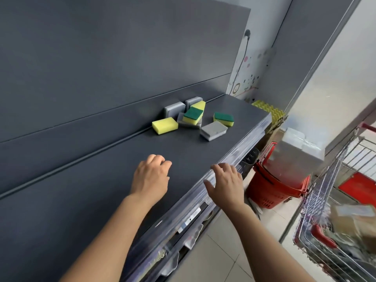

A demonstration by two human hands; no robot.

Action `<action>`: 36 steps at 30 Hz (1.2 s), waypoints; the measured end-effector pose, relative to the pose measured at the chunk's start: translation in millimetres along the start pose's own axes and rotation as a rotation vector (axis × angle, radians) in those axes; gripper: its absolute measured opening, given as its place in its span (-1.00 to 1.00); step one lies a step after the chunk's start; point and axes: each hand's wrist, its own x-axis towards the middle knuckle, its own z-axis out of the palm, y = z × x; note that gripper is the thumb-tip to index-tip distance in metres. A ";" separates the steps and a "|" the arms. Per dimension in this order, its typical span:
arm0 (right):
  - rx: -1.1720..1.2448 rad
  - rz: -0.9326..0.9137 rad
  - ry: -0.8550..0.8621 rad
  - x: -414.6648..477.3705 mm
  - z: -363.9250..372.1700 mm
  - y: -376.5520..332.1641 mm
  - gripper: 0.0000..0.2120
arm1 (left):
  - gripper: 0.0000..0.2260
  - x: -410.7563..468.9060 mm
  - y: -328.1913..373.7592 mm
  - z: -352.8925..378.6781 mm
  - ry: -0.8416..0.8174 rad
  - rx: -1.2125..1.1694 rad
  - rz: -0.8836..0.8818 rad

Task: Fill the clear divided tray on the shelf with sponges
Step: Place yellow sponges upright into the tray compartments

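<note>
Sponges, yellow-green and grey foam blocks, lie loose at one o'clock, none placed; clear divided tray unseen. Left grip loosely curled, right grip spread, both empty.

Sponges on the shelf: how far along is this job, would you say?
Nothing looks done: the sponges lie in a loose heap at the back of the shelf, and no clear divided tray is in view. In hand: nothing; the left hand is loosely curled over the shelf, the right hand is at its front edge, both empty. Left: all of the filling.
</note>
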 end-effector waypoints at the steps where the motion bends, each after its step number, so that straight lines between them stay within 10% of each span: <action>1: 0.004 0.004 -0.006 12.1 1.3 4.1 -0.53 | -0.72 12.2 1.0 2.8 0.001 0.003 0.005; 20: 0.126 -0.324 -0.167 229.5 40.5 72.5 -0.40 | -0.52 226.8 23.7 70.4 -0.019 0.087 -0.260; 36: 0.144 -0.533 -0.051 302.6 68.5 20.9 -0.42 | -0.68 235.2 -11.7 77.1 -0.216 0.104 -0.641</action>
